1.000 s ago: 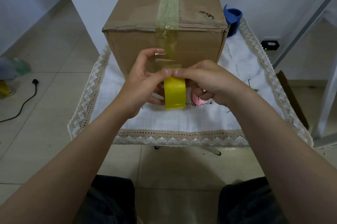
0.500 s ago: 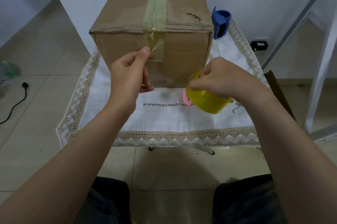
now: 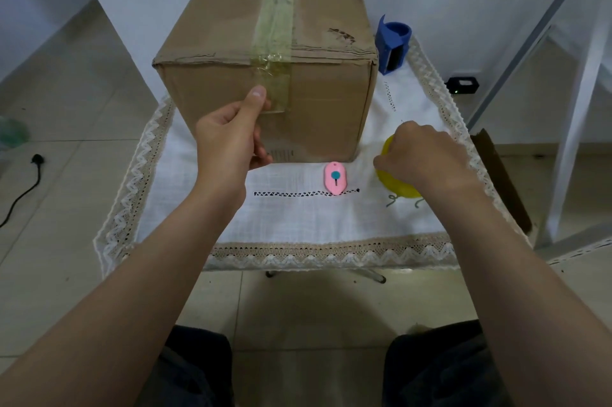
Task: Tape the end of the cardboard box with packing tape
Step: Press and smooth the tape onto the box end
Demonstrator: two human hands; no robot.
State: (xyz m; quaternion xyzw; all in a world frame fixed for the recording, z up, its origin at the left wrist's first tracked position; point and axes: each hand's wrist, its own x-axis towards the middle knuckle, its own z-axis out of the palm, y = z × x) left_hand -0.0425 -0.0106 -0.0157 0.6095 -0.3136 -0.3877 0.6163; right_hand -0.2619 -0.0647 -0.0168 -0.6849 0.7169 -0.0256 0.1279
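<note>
A brown cardboard box (image 3: 324,102) stands on a small table covered by a white lace-edged cloth (image 3: 298,218). A clear tape strip (image 3: 273,39) runs along the box's top seam and down its near end face. My left hand (image 3: 228,141) is in front of that face, its thumb pressing on the strip's lower end, the other fingers curled. My right hand (image 3: 420,155) is low at the right of the box, shut on the yellow packing tape roll (image 3: 394,184), which rests at the cloth.
A pink box cutter (image 3: 335,178) lies on the cloth between my hands. A blue tape dispenser (image 3: 392,45) stands behind the box's right corner. A black cable and plug (image 3: 36,161) lie on the tiled floor at left. Flat cardboard (image 3: 500,174) and white frame legs stand at right.
The tape roll has come away from the strip on the box. My right hand carried it right and down to the cloth. My left hand stayed at the strip's end.
</note>
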